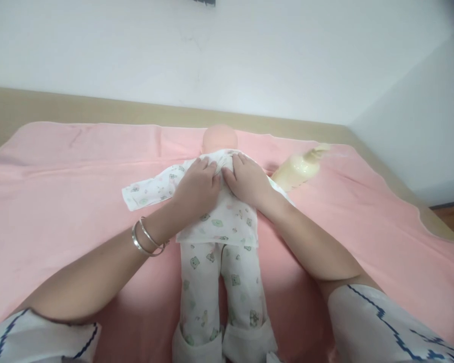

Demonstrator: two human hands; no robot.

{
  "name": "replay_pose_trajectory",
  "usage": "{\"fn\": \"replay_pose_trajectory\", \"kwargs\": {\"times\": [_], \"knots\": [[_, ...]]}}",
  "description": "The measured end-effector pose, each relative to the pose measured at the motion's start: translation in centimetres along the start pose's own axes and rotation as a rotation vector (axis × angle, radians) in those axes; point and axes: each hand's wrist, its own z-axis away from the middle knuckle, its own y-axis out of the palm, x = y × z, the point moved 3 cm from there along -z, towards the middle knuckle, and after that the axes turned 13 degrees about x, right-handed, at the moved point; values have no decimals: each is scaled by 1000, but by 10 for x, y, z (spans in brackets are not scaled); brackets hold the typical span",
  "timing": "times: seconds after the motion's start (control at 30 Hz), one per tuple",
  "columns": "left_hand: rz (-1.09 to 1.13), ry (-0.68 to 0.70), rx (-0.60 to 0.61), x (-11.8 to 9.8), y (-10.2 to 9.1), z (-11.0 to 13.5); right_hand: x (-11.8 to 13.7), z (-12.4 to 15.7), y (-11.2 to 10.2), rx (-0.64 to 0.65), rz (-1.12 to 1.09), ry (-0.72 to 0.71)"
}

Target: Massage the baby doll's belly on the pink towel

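A baby doll (220, 138) lies on a pink blanket, its smooth bald head away from me. It is dressed in a white printed shirt (227, 227) and matching printed trousers (202, 282) with turned-up cuffs. My left hand (199, 186) rests on the upper chest, its fingers closed on the shirt near the neck. Beside it, my right hand (247, 181) pinches the cloth between thumb and fingers, and the fabric is creased between both hands. One sleeve (151, 191) stretches out to the left; the right sleeve is mostly hidden behind my right forearm.
The pink blanket (79, 201) covers most of a tan surface (117, 107) that meets a white wall. Right of the doll lies a glossy, pale yellow, bottle-shaped thing (297, 169) with a narrow end. Something white shows at the bottom edge near the trouser cuffs.
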Motion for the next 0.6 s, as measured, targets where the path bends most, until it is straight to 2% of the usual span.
{"fn": "replay_pose_trajectory", "kwargs": {"times": [0.17, 0.4, 0.6], "knots": [[74, -19, -24, 10, 8, -6, 3, 4, 1, -45, 62, -9], [179, -68, -110, 35, 17, -22, 29, 32, 1, -175, 210, -40], [209, -53, -155, 41, 20, -23, 24, 27, 9, -191, 73, -79]]}}
